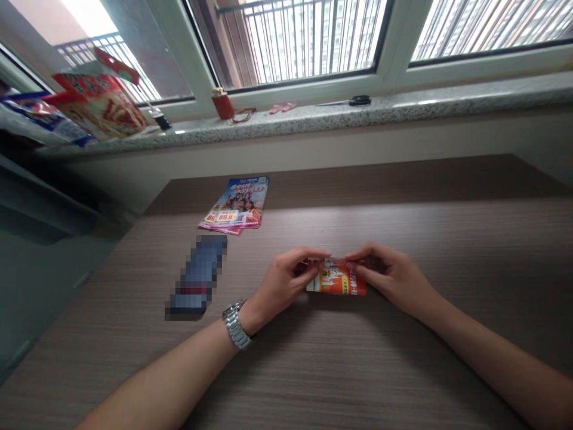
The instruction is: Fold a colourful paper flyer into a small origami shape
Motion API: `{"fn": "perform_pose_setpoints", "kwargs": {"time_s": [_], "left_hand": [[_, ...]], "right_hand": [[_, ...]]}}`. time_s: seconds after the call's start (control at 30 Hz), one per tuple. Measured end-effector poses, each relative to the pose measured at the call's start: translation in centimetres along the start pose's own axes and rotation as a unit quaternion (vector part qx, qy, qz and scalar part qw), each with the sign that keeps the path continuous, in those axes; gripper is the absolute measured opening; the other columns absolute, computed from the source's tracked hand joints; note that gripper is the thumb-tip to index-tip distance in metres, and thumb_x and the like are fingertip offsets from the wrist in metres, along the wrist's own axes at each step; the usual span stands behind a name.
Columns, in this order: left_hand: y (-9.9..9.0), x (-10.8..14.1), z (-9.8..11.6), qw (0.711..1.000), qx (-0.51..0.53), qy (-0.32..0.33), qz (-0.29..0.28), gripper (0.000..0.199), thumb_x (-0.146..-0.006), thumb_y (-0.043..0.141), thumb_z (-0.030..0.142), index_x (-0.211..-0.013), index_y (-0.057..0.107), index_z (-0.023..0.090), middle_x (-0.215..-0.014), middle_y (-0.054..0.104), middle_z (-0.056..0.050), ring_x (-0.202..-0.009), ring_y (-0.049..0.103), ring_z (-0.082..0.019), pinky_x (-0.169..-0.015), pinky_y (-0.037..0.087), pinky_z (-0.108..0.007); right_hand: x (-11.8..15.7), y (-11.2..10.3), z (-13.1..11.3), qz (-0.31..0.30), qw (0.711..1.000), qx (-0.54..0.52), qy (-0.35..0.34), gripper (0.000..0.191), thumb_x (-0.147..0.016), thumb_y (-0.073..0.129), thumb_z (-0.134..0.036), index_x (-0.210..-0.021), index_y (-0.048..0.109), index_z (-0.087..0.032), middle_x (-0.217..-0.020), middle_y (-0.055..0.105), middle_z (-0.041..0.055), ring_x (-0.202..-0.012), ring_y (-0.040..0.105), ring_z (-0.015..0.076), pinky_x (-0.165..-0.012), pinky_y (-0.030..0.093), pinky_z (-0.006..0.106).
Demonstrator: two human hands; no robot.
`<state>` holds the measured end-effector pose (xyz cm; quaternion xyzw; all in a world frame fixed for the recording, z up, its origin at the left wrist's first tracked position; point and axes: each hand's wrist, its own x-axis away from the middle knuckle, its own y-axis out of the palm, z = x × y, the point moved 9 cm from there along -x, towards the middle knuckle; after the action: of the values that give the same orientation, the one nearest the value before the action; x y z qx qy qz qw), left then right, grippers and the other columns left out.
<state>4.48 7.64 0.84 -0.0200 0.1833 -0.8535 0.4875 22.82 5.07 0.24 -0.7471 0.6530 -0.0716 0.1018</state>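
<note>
Two hands of yours show in the head view, both working on one orange printed paper [335, 279]. Your left hand [289, 272] pinches its left end between thumb and fingertips, the rest of the fingers curled; your right hand [385, 273] pinches near its upper right corner, thumb and index finger pressed together. The paper sits between them near the middle of the surface [403, 370] — whether its lower edge touches down, you cannot tell.

One metal watch [237, 325] circles your left wrist. Beyond that hand, to the left, lie at least two overlapping leaflets [239, 203] and, nearer you, one dark pixelated object [197, 276], its detail hidden. Along the windowsill [308, 122] you have two food bags at the left, one red container [222, 104], two small pink pieces and one pair of scissors [358, 100] — all well apart from your hands.
</note>
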Motion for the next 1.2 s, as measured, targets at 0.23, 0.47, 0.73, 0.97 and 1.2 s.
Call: {"fn": "perform_pose_setpoints", "kwargs": {"time_s": [0.23, 0.47, 0.73, 0.97, 1.2], "left_hand": [[-0.23, -0.02, 0.01, 1.0, -0.004, -0.003, 0.007, 0.023, -0.095, 0.065, 0.025, -0.114, 0.075, 0.019, -0.106, 0.076, -0.008, -0.093, 0.07, -0.017, -0.081, 0.056, -0.027], [-0.34, 0.02, 0.19, 1.0, -0.019, 0.001, 0.01, 0.023, -0.095, 0.065, 0.023, -0.115, 0.075, 0.021, -0.106, 0.076, -0.007, -0.093, 0.07, -0.017, -0.082, 0.054, -0.026], [-0.41, -0.1, 0.59, 0.999, -0.033, 0.005, 0.015, 0.022, -0.093, 0.066, 0.021, -0.113, 0.076, 0.02, -0.101, 0.077, -0.007, -0.087, 0.069, -0.016, -0.075, 0.053, -0.024], [-0.38, -0.02, 0.36, 0.999, -0.039, 0.011, 0.012, 0.023, -0.094, 0.066, 0.022, -0.114, 0.076, 0.02, -0.101, 0.076, -0.008, -0.087, 0.069, -0.016, -0.074, 0.053, -0.025], [0.01, -0.01, 0.56, 0.999, -0.029, 0.019, -0.009, 0.023, -0.094, 0.065, 0.022, -0.115, 0.075, 0.019, -0.101, 0.075, -0.008, -0.087, 0.068, -0.016, -0.076, 0.054, -0.026]], "right_hand": [[0.06, 0.15, -0.25, -0.002, 1.0, 0.02, -0.002, 0.024, -0.086, 0.071, -0.044, -0.095, 0.071, -0.022, -0.091, 0.078, 0.0061, -0.082, 0.074, 0.022, -0.075, 0.062, 0.036], [0.12, 0.3, -0.5, -0.005, 1.0, 0.028, -0.001, 0.024, -0.086, 0.071, -0.045, -0.094, 0.071, -0.023, -0.089, 0.078, 0.0056, -0.079, 0.073, 0.0213, -0.071, 0.061, 0.034], [0.2, 0.4, -0.21, -0.016, 0.999, 0.039, 0.006, 0.023, -0.088, 0.07, -0.044, -0.096, 0.071, -0.022, -0.088, 0.077, 0.0043, -0.077, 0.072, 0.0194, -0.068, 0.059, 0.031], [0.18, 0.4, -0.31, -0.022, 0.997, 0.07, 0.0, 0.023, -0.09, 0.066, -0.043, -0.099, 0.071, -0.023, -0.089, 0.077, 0.0039, -0.076, 0.071, 0.0196, -0.067, 0.057, 0.031], [0.05, 0.73, -0.55, -0.032, 0.998, 0.049, -0.003, 0.022, -0.091, 0.066, -0.044, -0.099, 0.071, -0.023, -0.088, 0.077, 0.0031, -0.077, 0.071, 0.0197, -0.069, 0.058, 0.031]]}}
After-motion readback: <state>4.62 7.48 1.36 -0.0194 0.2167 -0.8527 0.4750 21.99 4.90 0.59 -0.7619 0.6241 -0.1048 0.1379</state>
